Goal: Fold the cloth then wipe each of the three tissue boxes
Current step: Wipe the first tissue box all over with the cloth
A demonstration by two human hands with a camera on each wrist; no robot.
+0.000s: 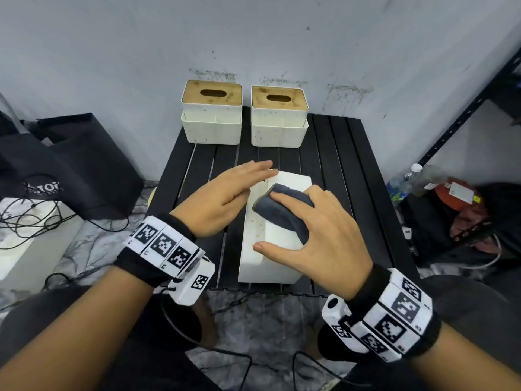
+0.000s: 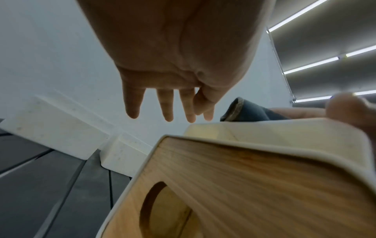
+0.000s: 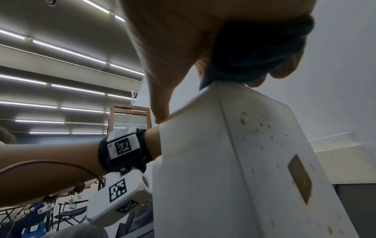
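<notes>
One white tissue box point(image 1: 270, 249) lies on its side in the middle of the black slatted table point(image 1: 338, 153), its wooden lid point(image 2: 244, 193) facing left. My right hand point(image 1: 324, 230) grips a folded dark grey cloth point(image 1: 282, 213) and presses it on the box's upper face, thumb at the near edge. Brown specks mark the box wall point(image 3: 254, 125) under the cloth point(image 3: 254, 53). My left hand point(image 1: 225, 193) is at the box's far left corner with straight fingers point(image 2: 168, 104); whether it touches, I cannot tell. Two more tissue boxes point(image 1: 211, 115) point(image 1: 279, 117) stand upright at the back.
A black bag point(image 1: 70, 165) and loose cables point(image 1: 33, 218) lie on the floor to the left. Plastic bottles point(image 1: 406, 182) and a red thing stand low at the right beside a black shelf upright point(image 1: 465, 108). The wall is directly behind the back boxes.
</notes>
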